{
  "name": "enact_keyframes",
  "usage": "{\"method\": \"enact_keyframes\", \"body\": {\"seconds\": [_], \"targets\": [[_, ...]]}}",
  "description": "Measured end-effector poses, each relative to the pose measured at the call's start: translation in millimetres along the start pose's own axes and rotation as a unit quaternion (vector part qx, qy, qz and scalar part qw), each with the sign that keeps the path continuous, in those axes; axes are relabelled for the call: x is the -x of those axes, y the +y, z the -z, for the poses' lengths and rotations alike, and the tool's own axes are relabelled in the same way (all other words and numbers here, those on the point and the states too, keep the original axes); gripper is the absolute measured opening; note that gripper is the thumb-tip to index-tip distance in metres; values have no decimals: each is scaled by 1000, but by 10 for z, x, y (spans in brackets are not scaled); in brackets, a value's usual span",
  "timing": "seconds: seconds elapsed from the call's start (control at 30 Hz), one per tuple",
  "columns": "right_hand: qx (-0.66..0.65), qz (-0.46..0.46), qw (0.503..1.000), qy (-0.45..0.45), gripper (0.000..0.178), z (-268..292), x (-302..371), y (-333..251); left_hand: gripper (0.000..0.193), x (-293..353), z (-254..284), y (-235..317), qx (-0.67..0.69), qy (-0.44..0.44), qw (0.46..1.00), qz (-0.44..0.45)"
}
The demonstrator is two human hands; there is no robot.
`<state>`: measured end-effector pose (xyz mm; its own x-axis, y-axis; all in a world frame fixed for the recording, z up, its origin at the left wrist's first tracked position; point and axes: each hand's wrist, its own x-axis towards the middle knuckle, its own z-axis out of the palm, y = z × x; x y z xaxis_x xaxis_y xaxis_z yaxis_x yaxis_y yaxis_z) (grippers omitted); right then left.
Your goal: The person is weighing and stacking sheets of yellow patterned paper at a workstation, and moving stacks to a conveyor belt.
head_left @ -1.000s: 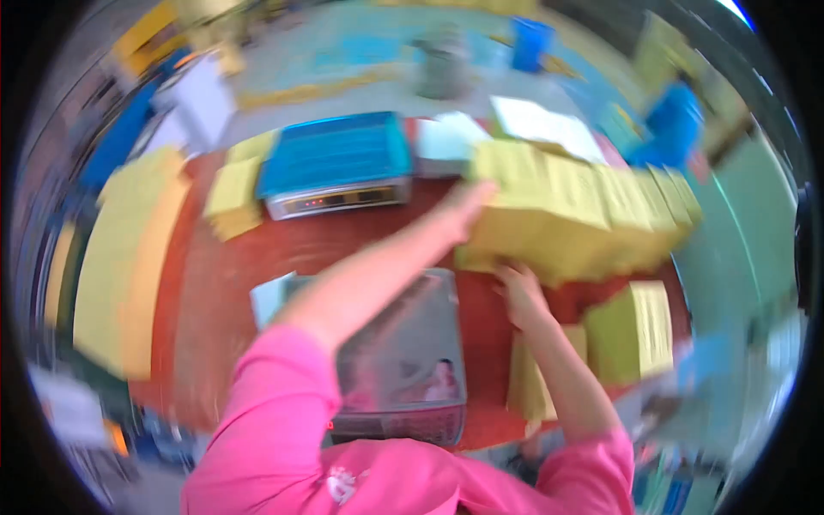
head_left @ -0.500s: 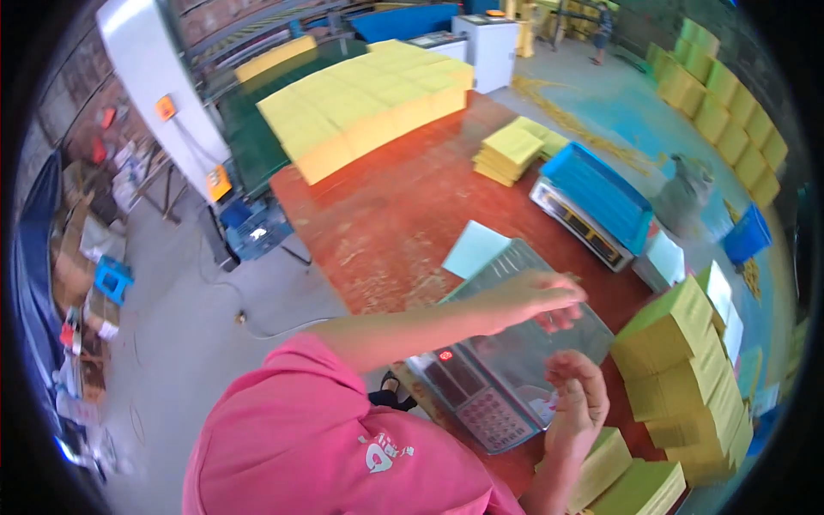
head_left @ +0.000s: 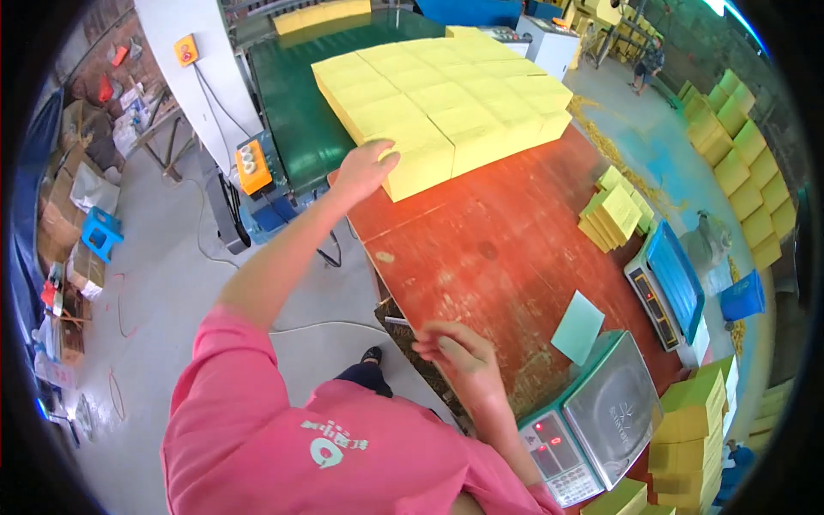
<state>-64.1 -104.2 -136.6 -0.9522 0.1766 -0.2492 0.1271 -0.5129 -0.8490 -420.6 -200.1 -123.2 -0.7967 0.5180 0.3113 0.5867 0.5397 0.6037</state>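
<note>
Resting on the near corner of the block of yellow paper stacks (head_left: 446, 103), the left hand (head_left: 365, 167) is laid flat with fingers spread, gripping nothing. That block is set at the far end of the red-brown worktop (head_left: 489, 249), against a green conveyor bed (head_left: 300, 112). The right hand (head_left: 455, 352) is held loosely curled and empty over the worktop's near edge. Beside it a pale green sheet (head_left: 578, 326) is seen, touching a grey scale (head_left: 592, 421). Right of the block, a small yellow pile (head_left: 616, 215) is placed.
</note>
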Motion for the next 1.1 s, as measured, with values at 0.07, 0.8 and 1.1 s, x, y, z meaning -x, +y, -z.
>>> {"method": "enact_keyframes", "body": {"seconds": [0.07,0.8,1.1], "targets": [[8,-1,999,-45,26,-259,-471,59,49,-455,-119,-206,-43,20,994,-95],[-51,-157,982,88,34,-339,-923,866,55,200,-350,-109,11,-171,926,-337],[-328,-29,938,103,59,-501,-414,1212,91,1342,59,519,-26,-318,882,-346]]}}
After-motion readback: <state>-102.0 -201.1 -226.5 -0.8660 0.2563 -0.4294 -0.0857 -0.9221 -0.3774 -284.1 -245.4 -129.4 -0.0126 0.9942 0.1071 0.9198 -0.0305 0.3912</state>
